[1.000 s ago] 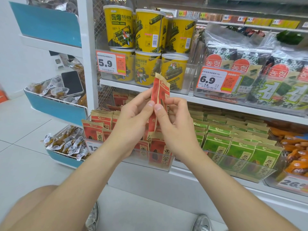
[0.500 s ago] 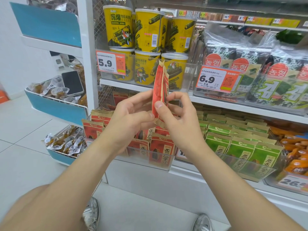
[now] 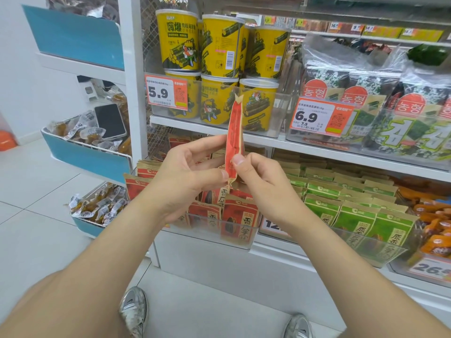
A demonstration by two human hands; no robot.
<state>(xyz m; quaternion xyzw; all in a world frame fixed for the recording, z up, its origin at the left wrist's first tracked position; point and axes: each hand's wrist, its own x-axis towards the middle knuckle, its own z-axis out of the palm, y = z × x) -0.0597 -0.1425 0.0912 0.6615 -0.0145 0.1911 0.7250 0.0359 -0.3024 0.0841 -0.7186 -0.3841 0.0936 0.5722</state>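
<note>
Above the shelf bin, packet lifted edge-on

Over the last second the red packet [image 3: 234,140] has risen higher above the plastic bin [image 3: 214,237] and turned its thin edge to the camera. The left hand [image 3: 185,176] and right hand [image 3: 258,181] both pinch its lower end, probably inspecting it.

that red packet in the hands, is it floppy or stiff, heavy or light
Probably fairly stiff: the red packet stands upright, edge-on, though the left hand and right hand pinch only its lower half. Likely light, since fingertips alone carry it. Its thin, flat shape suggests it would tip over if stood alone.
</note>
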